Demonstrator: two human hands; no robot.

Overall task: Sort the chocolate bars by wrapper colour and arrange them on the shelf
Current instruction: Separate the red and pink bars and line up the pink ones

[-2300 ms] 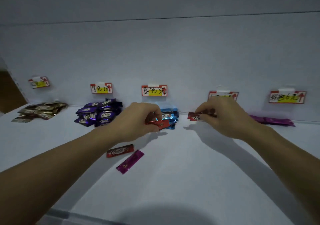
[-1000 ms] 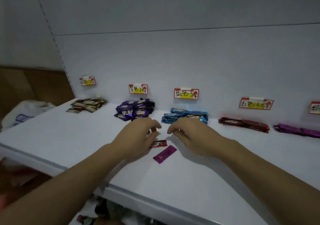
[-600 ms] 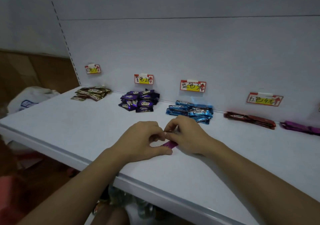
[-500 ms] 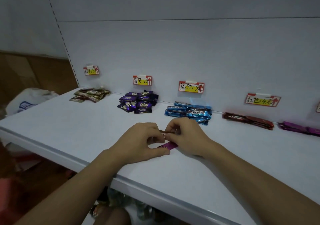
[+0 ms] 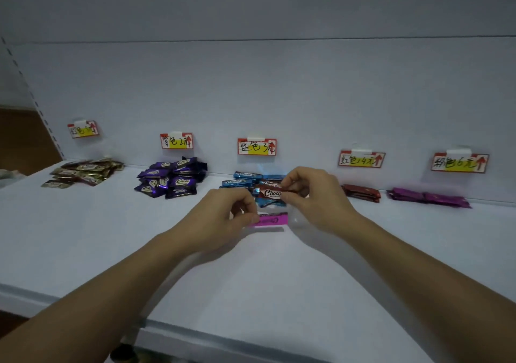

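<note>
Five handwritten price tags (image 5: 257, 147), red-bordered with yellow patches, hung in a row across the middle of the frame on a pale back panel (image 5: 279, 89). At the left edge a perforated upright (image 5: 31, 94) slanted beside brown boarding (image 5: 25, 139)

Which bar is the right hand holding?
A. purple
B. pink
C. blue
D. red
D: the right hand pinches the red bar in front of the blue pile, while the left hand holds the pink bar.
</note>
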